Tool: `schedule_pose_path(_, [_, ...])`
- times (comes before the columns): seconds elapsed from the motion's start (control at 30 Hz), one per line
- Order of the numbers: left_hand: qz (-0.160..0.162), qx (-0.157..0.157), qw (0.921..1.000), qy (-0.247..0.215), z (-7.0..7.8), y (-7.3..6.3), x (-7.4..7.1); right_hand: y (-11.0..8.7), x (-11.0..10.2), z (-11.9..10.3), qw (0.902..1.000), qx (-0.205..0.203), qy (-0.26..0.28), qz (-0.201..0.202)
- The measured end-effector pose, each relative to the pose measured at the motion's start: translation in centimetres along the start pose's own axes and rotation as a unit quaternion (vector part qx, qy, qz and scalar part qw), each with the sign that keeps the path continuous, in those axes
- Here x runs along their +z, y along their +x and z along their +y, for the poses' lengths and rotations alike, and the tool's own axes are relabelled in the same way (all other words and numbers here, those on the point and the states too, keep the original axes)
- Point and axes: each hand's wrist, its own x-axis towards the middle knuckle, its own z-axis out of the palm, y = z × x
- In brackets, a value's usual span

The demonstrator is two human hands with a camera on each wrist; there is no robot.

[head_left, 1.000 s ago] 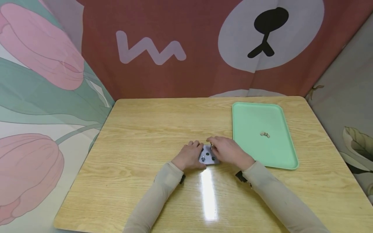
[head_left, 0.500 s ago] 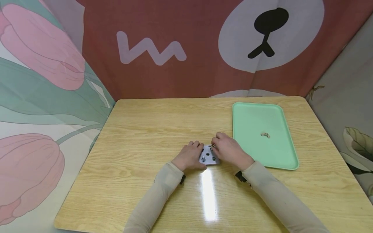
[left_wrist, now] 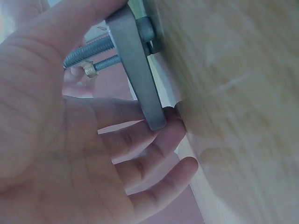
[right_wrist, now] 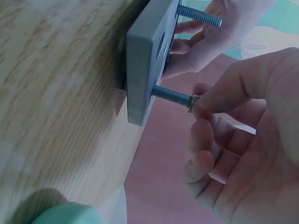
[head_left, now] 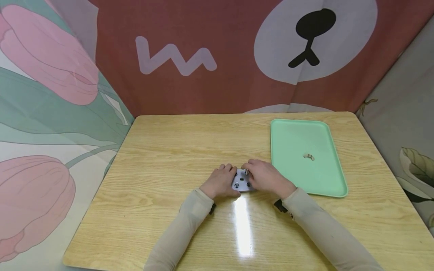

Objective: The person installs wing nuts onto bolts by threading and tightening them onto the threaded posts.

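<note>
My left hand (head_left: 220, 182) holds a small grey metal plate (head_left: 242, 180) with several holes by its left side, thumb at the near edge and fingers at the far edge. Two threaded bolts stand up through it, one bare bolt (right_wrist: 200, 15) and a second bolt (right_wrist: 172, 94) at the far right corner. Their heads lie underneath, between plate and table. At the tip of that second bolt sits a small brass-coloured nut (right_wrist: 192, 102). My right hand (head_left: 266, 176) pinches this nut between thumb and index finger, the other fingers loosely bent.
A mint green tray (head_left: 295, 135) lies to the right with a few small brass-coloured pieces (head_left: 309, 157) on it. The wooden table (head_left: 169, 150) meets a printed curtain (head_left: 190, 90) at the back.
My right fingers have curled in over the bolt and then swung back out to the left, still at the nut. The left hand and plate have stayed in place.
</note>
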Motion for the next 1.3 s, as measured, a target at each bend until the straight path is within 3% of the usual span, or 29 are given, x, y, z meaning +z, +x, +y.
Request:
schedule_pose_path(0.37, [-0.007,0.000,0.9999,0.007,-0.1,0.1,0.1,0.0,0.4,0.3,0.9985,0.028,-0.028,0.038])
schedule_pose_path(0.73, [-0.002,-0.001,1.0000,0.005,0.1,-0.2,0.8,-0.3,0.7,0.4,0.9977,0.059,-0.028,0.018])
schedule_pose_path(1.0, [0.005,-0.003,1.0000,0.001,0.3,-0.2,0.9,-0.4,0.0,0.1,0.9982,0.048,-0.033,0.015])
schedule_pose_path(1.3, [0.005,0.002,1.0000,0.008,-0.1,-0.1,0.4,-0.1,0.0,0.0,0.9995,0.028,0.014,0.002])
